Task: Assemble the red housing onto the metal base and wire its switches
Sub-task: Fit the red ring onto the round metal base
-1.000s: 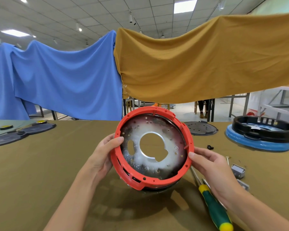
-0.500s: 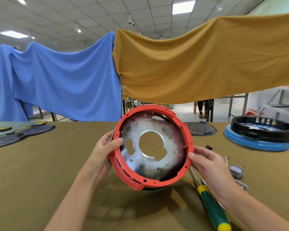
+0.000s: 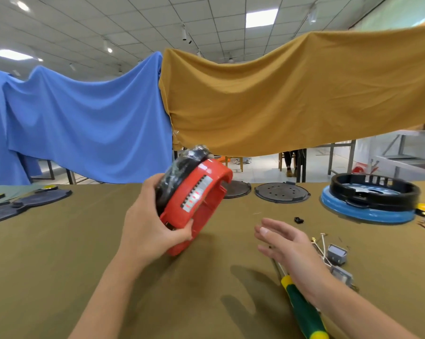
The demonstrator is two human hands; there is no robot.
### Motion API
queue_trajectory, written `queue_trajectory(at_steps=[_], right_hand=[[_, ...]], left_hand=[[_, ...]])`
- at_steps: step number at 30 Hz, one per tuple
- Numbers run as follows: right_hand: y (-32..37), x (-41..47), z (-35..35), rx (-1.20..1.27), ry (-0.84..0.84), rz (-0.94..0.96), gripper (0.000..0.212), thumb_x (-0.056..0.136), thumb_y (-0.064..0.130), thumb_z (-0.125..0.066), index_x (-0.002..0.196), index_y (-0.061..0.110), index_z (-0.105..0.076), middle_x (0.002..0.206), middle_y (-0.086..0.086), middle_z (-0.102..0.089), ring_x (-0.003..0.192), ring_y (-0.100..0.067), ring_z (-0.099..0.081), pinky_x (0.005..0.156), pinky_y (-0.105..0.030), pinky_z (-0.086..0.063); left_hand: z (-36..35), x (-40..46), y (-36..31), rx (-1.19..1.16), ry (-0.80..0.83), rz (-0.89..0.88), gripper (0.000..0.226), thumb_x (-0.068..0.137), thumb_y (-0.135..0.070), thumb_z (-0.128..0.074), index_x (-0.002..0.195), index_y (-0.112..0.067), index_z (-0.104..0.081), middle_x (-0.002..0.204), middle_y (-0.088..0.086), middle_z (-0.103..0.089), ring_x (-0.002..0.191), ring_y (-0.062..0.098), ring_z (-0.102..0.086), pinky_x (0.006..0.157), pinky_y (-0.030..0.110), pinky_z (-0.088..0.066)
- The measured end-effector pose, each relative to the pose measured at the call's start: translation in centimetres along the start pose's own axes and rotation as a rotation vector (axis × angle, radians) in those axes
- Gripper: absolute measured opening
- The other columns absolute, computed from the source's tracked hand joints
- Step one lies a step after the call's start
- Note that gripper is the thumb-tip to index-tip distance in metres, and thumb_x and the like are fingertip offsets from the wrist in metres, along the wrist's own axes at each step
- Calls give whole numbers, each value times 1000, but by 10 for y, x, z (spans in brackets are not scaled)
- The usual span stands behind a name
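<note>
Held up over the middle of the olive-green table [image 3: 59,253]: a round red plastic housing ring [image 3: 196,204] with a dark shiny part on its left side, left hand [image 3: 148,228] curled round the near rim, thumb pinching the edge. Right hand [image 3: 287,245] just to the right, fingers straight and a bit spread, holding nothing. Looks hard, stiff and likely light enough for one hand; best gripped by the thick rim, maybe slippery on the smooth wall.

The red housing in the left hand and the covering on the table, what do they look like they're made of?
Red housing: looks like moulded plastic, smooth and slightly glossy, with highlights on its rim and ribbed slots. Table covering: seemingly olive-brown woven cloth, matte, with faint creases.
</note>
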State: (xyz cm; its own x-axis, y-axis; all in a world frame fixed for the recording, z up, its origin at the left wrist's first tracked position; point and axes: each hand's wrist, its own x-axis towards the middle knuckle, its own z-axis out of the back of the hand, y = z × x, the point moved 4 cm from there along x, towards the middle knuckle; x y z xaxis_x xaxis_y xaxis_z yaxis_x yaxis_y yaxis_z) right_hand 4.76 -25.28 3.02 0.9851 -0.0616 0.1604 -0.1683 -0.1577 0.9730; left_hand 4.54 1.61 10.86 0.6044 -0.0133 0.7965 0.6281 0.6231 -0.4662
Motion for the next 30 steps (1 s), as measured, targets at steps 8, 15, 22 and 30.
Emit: queue_trajectory(at_steps=[8, 15, 22, 30], right_hand=[[-1, -3, -2, -39, -4, -22, 32, 94, 26, -64, 125, 19, -61, 115, -3, -72, 104, -13, -70, 87, -33, -59], [-11, -2, 4, -215, -53, -72, 50, 98, 45, -53, 139, 18, -49, 118, 3, -65, 105, -8, -64, 78, -19, -52], [-7, 0, 4, -264, -48, -34, 49, 96, 50, -54, 140, 31, -42, 104, 19, -57, 97, -4, -61, 74, -17, -51], [-15, 5, 5, -387, -20, -14, 9, 96, 43, -55, 93, 38, -63, 96, 13, -72, 96, -8, -67, 88, -35, -57]], left_hand=[[-51, -21, -38, 514, 272, -528, 87, 52, -34, -84, 129, -18, -45, 102, -1, -66, 82, 18, -66, 63, 27, -53], [-83, -43, -45, 593, 494, -618, 85, 62, -39, -84, 133, -18, -41, 104, -5, -61, 83, 13, -61, 64, 26, -52], [-86, -43, -32, 552, 642, -471, 87, 76, -50, -76, 140, -33, -21, 120, -11, -50, 103, 12, -50, 80, 27, -38], [-63, -38, -34, 102, 589, -212, 40, 83, -62, -56, 116, -39, -56, 89, -23, -53, 86, 0, -54, 73, 17, -44]])
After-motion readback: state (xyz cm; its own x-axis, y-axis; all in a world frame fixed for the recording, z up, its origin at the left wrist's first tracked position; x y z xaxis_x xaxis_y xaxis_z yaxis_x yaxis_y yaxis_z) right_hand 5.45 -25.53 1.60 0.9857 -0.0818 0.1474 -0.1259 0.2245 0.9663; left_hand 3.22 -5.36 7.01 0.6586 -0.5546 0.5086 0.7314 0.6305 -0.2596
